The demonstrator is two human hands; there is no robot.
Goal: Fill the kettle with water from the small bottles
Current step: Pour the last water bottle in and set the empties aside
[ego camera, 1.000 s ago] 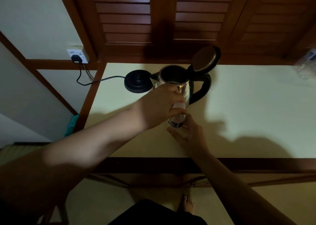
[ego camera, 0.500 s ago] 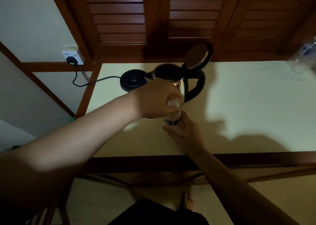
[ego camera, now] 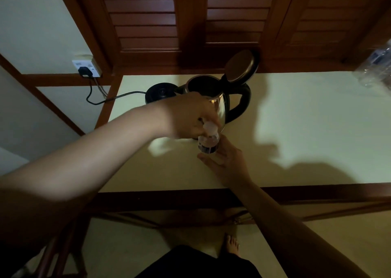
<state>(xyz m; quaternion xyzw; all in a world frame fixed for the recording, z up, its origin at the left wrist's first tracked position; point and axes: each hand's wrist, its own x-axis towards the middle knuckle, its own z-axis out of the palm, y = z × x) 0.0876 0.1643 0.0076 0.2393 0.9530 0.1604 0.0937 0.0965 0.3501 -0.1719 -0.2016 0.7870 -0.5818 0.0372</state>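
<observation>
The left hand (ego camera: 190, 117) curls over the top of a small bottle (ego camera: 208, 140), its fingers at the pale cap (ego camera: 209, 127); whether they actually pinch the cap is hidden by the hand's own back. The right hand (ego camera: 224, 161) lies below and just beside the bottle's base, fingers fairly straight, cradling its dark-labelled lower part from the near side. The bottle stands roughly upright, tilted slightly, just in front of the kettle (ego camera: 218, 106).

The kettle is steel with a black handle on its right, its lid (ego camera: 240, 66) swung up and open, the dark inside showing. Its round black base (ego camera: 159, 92) sits just left of it, with a cord (ego camera: 101, 102) running left off the edge to a plug in a wall socket (ego camera: 85, 68).

All this rests on a pale table (ego camera: 306, 129) with a dark wooden rim, crossed by heavy shadows. At the far right edge lies crumpled clear plastic (ego camera: 376, 66). Behind stand brown louvred shutters (ego camera: 211, 15); the walls are pale with wooden trim. Below the near edge, a bare foot (ego camera: 231, 245) stands on a pale floor.
</observation>
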